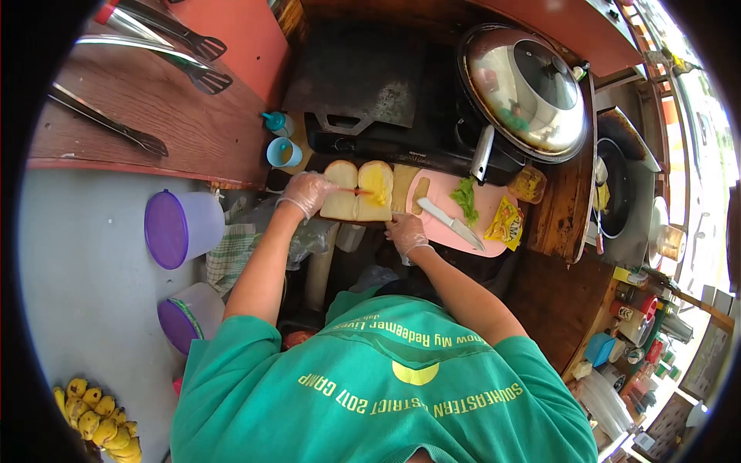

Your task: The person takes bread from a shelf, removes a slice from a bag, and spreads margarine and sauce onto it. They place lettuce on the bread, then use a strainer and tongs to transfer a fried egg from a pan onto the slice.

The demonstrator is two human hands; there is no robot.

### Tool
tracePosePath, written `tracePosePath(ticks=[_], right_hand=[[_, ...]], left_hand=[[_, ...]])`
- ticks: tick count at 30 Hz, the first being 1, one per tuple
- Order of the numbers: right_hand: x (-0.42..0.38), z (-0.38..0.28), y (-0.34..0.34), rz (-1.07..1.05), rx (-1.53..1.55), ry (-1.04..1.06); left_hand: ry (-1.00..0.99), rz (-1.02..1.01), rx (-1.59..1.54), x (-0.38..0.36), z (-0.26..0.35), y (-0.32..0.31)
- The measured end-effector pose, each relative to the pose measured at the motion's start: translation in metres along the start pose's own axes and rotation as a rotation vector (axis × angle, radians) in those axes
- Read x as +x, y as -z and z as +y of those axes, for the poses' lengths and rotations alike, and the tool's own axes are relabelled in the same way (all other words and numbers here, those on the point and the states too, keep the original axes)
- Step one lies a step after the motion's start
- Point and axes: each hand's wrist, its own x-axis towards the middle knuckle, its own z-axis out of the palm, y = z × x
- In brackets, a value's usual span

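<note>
My left hand (306,193), in a clear plastic glove, is closed around a thin reddish-brown spreader (351,190). Its tip reaches onto a bread slice (377,177) coated with yellow spread, thickest near the middle. Beside that lies plain white bread (338,207), partly covered by my left fingers. At the near right corner of the bread, my gloved right hand (407,233) pinches the edge with bent fingers. Just right of it, a knife (451,224) with a pale handle rests on a pink cutting board (444,185), together with green lettuce (465,200).
A yellow packet (505,224) lies on the board's right end. Behind are a flat griddle (351,73) and a large lidded pan (525,92), its handle pointing toward me. A blue cup (284,153) and teal-capped bottle (278,122) stand left. Purple-lidded tubs (185,229) sit farther left.
</note>
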Motion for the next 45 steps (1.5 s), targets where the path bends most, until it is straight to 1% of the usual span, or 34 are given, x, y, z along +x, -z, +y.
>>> tracePosePath(ticks=[2,4,6,8,9,11,12,14,15,17,18,20,21,23,24,26,27,29,30,31,33,34,36,37,39,41,43,45], right_hand=[[-0.007,-0.009,0.005,0.001,0.026,-0.012],[-0.008,-0.01,0.005,0.002,0.049,-0.031],[-0.006,-0.006,0.006,-0.012,0.091,-0.047],[-0.006,-0.004,0.007,-0.011,0.085,-0.046],[-0.005,-0.004,0.008,-0.004,0.091,-0.044],[-0.003,-0.003,0.009,-0.011,0.062,-0.041],[-0.003,0.0,0.007,-0.02,0.036,-0.042],[-0.002,0.006,0.002,-0.014,0.065,-0.048],[-0.003,0.004,0.002,-0.006,0.093,-0.054],[-0.006,0.001,0.002,0.0,0.149,-0.072],[-0.006,0.002,0.002,0.004,0.203,-0.086],[-0.006,0.001,0.004,-0.003,0.195,-0.086],[-0.005,0.001,0.006,-0.01,0.195,-0.079],[-0.004,0.002,0.007,-0.015,0.199,-0.092],[-0.004,0.004,0.006,-0.021,0.207,-0.109],[-0.004,0.01,0.004,-0.027,0.228,-0.11],[-0.003,0.012,0.002,-0.027,0.247,-0.112],[-0.006,0.004,0.004,-0.017,0.244,-0.112],[-0.007,0.004,0.005,-0.005,0.238,-0.113],[-0.008,0.005,0.006,-0.005,0.233,-0.116],[-0.005,0.004,0.01,-0.045,0.16,-0.091],[-0.003,0.004,0.012,-0.041,0.16,-0.088],[-0.004,0.007,0.012,-0.063,0.128,-0.048],[-0.005,0.008,0.011,-0.064,0.133,-0.048],[-0.004,0.011,0.009,-0.038,0.112,-0.032],[-0.002,0.012,0.007,-0.037,0.108,-0.035],[-0.007,0.01,0.009,-0.037,0.095,-0.048],[-0.008,0.005,0.013,-0.045,0.143,-0.111]], left_hand=[[0.084,0.227,-0.049,0.015,0.002,0.011],[0.053,0.243,-0.073,0.032,0.004,-0.001],[0.026,0.259,-0.105,0.033,0.009,-0.013],[0.012,0.007,-0.043,0.021,0.019,-0.018],[0.016,0.01,-0.044,0.014,0.019,-0.016],[0.04,-0.083,-0.105,0.002,0.011,-0.007],[0.039,-0.084,-0.104,0.003,0.008,-0.01],[0.185,0.117,-0.179,0.01,0.0,-0.017],[0.184,0.118,-0.18,0.017,0.001,-0.016],[0.129,0.318,-0.105,0.033,0.01,-0.019],[0.127,0.318,-0.112,0.032,0.011,-0.024],[0.01,0.215,-0.111,0.024,0.015,-0.036],[0.013,0.219,-0.114,0.016,0.015,-0.036],[-0.06,0.077,-0.118,-0.001,0.008,-0.033],[-0.059,0.076,-0.116,-0.004,0.002,-0.031],[-0.03,0.152,-0.131,-0.004,-0.012,-0.028],[-0.029,0.15,-0.13,0.001,-0.013,-0.024],[0.019,0.257,-0.068,0.015,-0.009,-0.017],[-0.008,0.214,-0.091,0.018,-0.007,-0.021],[-0.008,0.215,-0.097,0.015,-0.003,-0.026],[-0.087,0.003,-0.017,0.005,0.005,-0.033],[-0.089,0.006,-0.015,0.002,0.004,-0.032],[0.026,-0.085,-0.158,-0.006,-0.001,-0.031],[0.026,-0.089,-0.155,-0.004,-0.002,-0.031],[0.177,0.187,-0.207,0.01,-0.004,-0.029],[0.147,0.198,-0.147,0.027,0.005,-0.024],[0.116,0.209,-0.1,0.029,0.011,-0.032],[-0.082,0.122,-0.144,0.017,0.015,-0.042]])
